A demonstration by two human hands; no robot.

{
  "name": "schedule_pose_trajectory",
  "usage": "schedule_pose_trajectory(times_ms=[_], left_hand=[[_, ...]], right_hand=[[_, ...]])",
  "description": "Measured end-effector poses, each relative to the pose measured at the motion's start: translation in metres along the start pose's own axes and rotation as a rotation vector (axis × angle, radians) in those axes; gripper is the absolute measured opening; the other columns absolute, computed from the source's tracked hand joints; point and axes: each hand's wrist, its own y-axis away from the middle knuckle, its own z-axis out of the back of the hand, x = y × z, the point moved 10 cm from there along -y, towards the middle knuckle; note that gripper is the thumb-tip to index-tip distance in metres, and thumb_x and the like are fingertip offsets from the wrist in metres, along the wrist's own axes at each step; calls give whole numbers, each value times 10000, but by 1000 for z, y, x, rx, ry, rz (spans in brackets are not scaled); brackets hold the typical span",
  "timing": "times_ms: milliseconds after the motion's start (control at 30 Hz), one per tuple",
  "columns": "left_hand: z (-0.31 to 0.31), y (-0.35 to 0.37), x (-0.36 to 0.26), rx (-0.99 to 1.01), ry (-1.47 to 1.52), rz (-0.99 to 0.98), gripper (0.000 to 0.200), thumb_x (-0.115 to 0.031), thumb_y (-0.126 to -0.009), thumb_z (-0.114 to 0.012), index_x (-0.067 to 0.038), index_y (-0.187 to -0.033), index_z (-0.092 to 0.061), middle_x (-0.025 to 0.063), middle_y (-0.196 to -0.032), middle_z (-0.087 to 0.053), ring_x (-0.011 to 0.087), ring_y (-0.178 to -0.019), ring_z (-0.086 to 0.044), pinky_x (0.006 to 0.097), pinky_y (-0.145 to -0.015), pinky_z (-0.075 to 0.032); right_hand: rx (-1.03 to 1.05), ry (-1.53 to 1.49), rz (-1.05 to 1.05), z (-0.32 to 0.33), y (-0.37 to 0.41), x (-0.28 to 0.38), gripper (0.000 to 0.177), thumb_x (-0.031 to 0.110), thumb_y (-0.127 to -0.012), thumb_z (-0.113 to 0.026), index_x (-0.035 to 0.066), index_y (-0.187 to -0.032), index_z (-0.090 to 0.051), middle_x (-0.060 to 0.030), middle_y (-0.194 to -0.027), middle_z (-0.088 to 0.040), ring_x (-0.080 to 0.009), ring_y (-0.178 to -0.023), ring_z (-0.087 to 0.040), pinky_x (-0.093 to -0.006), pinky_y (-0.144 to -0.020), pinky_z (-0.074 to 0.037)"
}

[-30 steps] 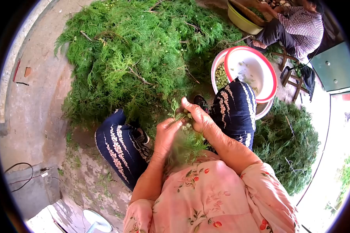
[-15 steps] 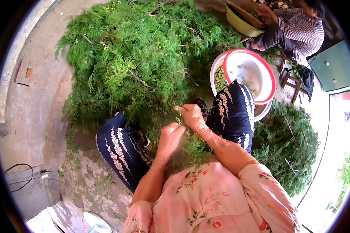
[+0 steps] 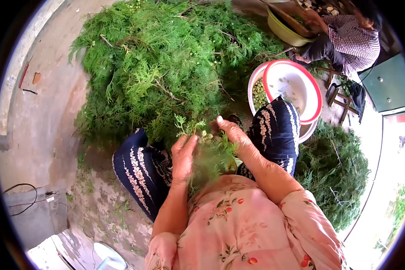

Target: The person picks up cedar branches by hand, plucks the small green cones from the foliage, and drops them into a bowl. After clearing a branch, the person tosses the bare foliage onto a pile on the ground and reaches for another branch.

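Observation:
A leafy evergreen sprig [image 3: 183,124] with small pale-green cones [image 3: 206,136] sits between my hands, above my lap. My left hand [image 3: 183,155] is closed, thumb and fingers pinching the stem. My right hand [image 3: 235,133] is just right of the cones, its thumb raised and apart; the other fingers are partly hidden by foliage. Blurred greenery [image 3: 207,164] hangs below the hands, over my lap. Right of my right knee, a white basin with a red rim [image 3: 320,99] holds a few green bits and rests on another basin [image 3: 252,85] containing many green cones.
A large heap of cut evergreen branches [image 3: 157,63] lies in front of me. More branches [image 3: 333,166] lie at the right. At upper right, a person [image 3: 353,42] sits by a yellow basin [image 3: 281,29]. A wooden stool [image 3: 339,96] stands near a green cabinet [image 3: 389,83].
My hands have moved apart, the right one opening away from the left. The sprig's leafy tip and cones now show between them. The view has shifted slightly.

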Motion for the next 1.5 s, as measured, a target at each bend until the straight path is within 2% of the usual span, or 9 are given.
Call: schedule_pose_trajectory(times_ms=[200,367,500,767,1000,1100,1267,1433,1500], left_hand=[[1,0,-3,-55,-283,-136,117,-118,-852,-605,-6,-885,-591,-18,-792,-579,43,-700,-473,201,-629,-404],[3,0,0,-86,-411,-232,155,-144,-853,-598,8,-880,-593,-12,-745,-558,59,-668,-457,213,-597,-404],[2,0,3,-99,-457,-205,169,-163,-847,-600,5,-865,-603,-4,-740,-566,64,-668,-475,213,-595,-411],[7,-7,25,-76,-298,-72,157,-143,-828,-571,2,-767,-581,16,-689,-573,79,-640,-501,240,-573,-411],[16,-14,17,-172,-645,-362,249,-198,-868,-529,28,-768,-557,55,-654,-544,124,-606,-484,282,-565,-401],[30,-21,29,-201,-602,-297,224,-194,-877,-535,16,-804,-564,59,-647,-523,127,-579,-437,286,-546,-388],[18,-11,16,-215,-679,-303,219,-208,-872,-545,3,-816,-564,43,-634,-512,116,-583,-436,281,-540,-394],[19,-12,11,-294,-1078,-374,250,-310,-859,-534,-66,-856,-588,180,-685,-603,371,-632,-578,437,-570,-445],[20,-14,17,-308,-1217,-382,267,-335,-861,-521,-75,-841,-576,174,-655,-596,376,-611,-574,445,-557,-441]], right_hand=[[40,193,117,-44,27,26,665,609,-816,-480,19,-1119,-532,-61,-948,-580,-140,-879,-532,-308,-818,-431],[-54,334,260,-49,32,32,493,280,-726,-748,26,-1082,-522,-20,-836,-567,-75,-738,-515,-216,-639,-458],[-39,186,214,-48,29,21,287,198,-775,-703,26,-970,-580,7,-753,-573,-51,-643,-505,-190,-580,-454],[4,31,-71,-37,22,-9,211,181,-789,-681,58,-932,-585,-2,-787,-604,-66,-683,-556,-207,-598,-462],[23,25,-131,-43,32,-14,248,166,-746,-700,55,-938,-589,-15,-786,-605,-81,-702,-555,-216,-641,-447],[-58,64,-177,-38,34,-30,313,120,-698,-739,8,-958,-604,-36,-811,-619,-93,-767,-536,-226,-702,-421],[109,-33,-142,-52,36,-31,272,83,-722,-681,37,-967,-572,-14,-844,-591,-90,-676,-538,-229,-570,-440],[47,-18,-171,-57,54,-22,180,67,-755,-641,8,-914,-583,-20,-713,-566,-82,-494,-475,-205,-409,-364],[26,38,-161,-56,57,-19,156,61,-761,-635,-5,-893,-584,-27,-669,-554,-89,-472,-469,-212,-398,-366]])
